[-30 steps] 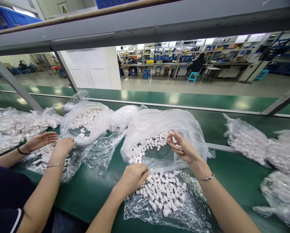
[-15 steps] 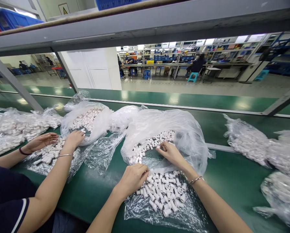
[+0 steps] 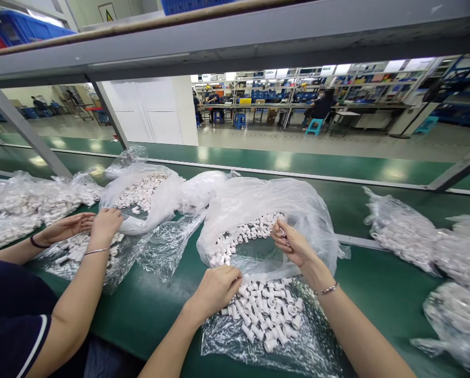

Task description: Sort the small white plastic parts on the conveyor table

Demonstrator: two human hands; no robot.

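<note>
My left hand (image 3: 218, 287) is closed at the upper left edge of a clear plastic bag (image 3: 227, 344), its fingertips partly hidden. White plastic pipe fittings (image 3: 264, 310) lie heaped at that bag. Over the front of a larger, open translucent bag (image 3: 264, 197) is my right hand (image 3: 292, 244), its fingers curled together. What they hold, if anything, is hidden. Loose white fittings (image 3: 254, 229) form a curved band inside the larger bag, left of my right hand. The green work surface shows through the plastic beneath it.
At my left, a co-worker's hands (image 3: 107, 223) are over a similar heap and an open bag (image 3: 168, 191). Filled bags (image 3: 406, 231) lie along the right, others (image 3: 46, 199) at far left. A shelf beam (image 3: 235, 44) crosses above; slanted posts (image 3: 26, 126) flank the green bench (image 3: 160, 310).
My right hand has moved right and slightly up from the loose fittings, its fingers curling in. My left hand has stayed put. The co-worker's right hand has drawn back left from the open bag.
</note>
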